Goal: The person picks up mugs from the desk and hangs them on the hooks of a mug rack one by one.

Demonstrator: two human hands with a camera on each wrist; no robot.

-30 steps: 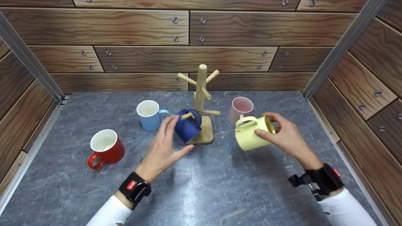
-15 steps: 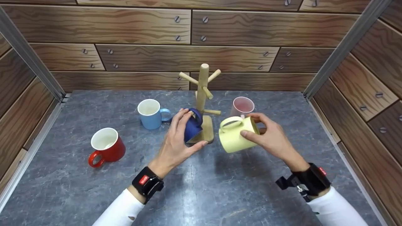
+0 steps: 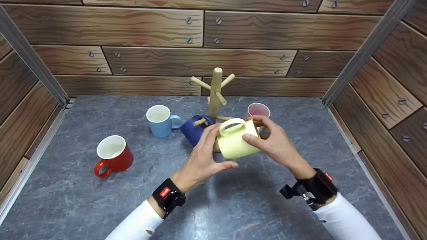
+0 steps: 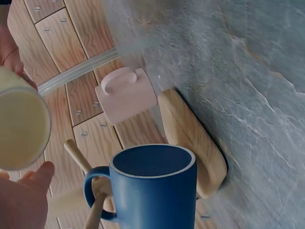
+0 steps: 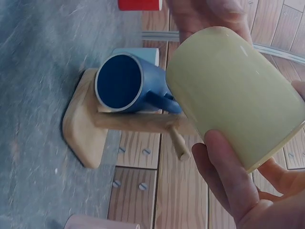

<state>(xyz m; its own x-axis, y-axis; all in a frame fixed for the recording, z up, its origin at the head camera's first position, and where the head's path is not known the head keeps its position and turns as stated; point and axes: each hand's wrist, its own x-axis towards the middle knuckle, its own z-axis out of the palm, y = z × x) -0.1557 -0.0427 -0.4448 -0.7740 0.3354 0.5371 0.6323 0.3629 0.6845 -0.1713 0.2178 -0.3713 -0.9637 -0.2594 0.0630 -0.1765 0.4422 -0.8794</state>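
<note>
My right hand (image 3: pixel 277 143) grips a pale yellow mug (image 3: pixel 235 141) by its rim end. The mug is held on its side in the air, its handle upward and base towards my left hand (image 3: pixel 200 160). The left fingers are fairly straight beside that base, with the thumb apart below; contact is unclear. Behind them a dark blue mug (image 3: pixel 193 130) hangs tilted by its handle on a lower peg of the wooden mug tree (image 3: pixel 215 96). In the left wrist view the yellow mug's round base (image 4: pixel 21 129) faces the left thumb (image 4: pixel 43 176).
A light blue mug (image 3: pixel 160 121) and a red mug (image 3: pixel 115 155) stand upright on the left of the grey table (image 3: pixel 83 206). A pink mug (image 3: pixel 258 110) stands behind the right hand, partly hidden. Bare upper pegs (image 3: pixel 220 98) jut from the tree.
The right hand has carried the yellow mug left, in front of the tree's base. My left hand has moved right, past the blue mug, to the yellow mug's base.
</note>
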